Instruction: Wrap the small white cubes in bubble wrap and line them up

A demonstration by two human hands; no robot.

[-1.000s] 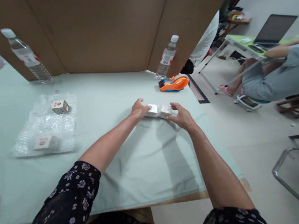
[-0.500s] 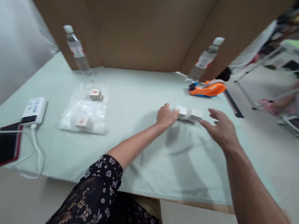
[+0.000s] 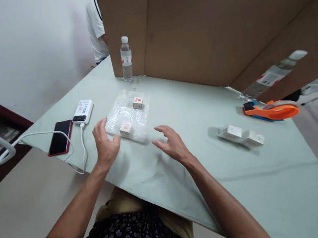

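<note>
My left hand [image 3: 105,144] hovers open at the near left corner of a sheet of bubble wrap [image 3: 111,119], fingers apart and holding nothing. On the other side of the sheet, my right hand [image 3: 170,143] is open too, its thumb and fingers spread toward the wrap. One small white box [image 3: 125,129] rests on the near part of the sheet, between my hands. Another small box [image 3: 138,103] with a red print lies toward its far end. Off to the right, two small boxes [image 3: 233,132] wrapped in clear plastic lie side by side.
An orange tape dispenser [image 3: 273,111] lies at the right. One water bottle [image 3: 126,60] stands by the cardboard panel [image 3: 183,37]; another bottle [image 3: 274,75] leans at the right. A power bank [image 3: 83,111] with a cable and a phone [image 3: 61,137] are at the left. A person in a white shirt [image 3: 96,29] is behind.
Both hands have left the wrapped boxes and moved left to either side of the bubble wrap. The wrapped pair stays on the table. The view has turned left.
</note>
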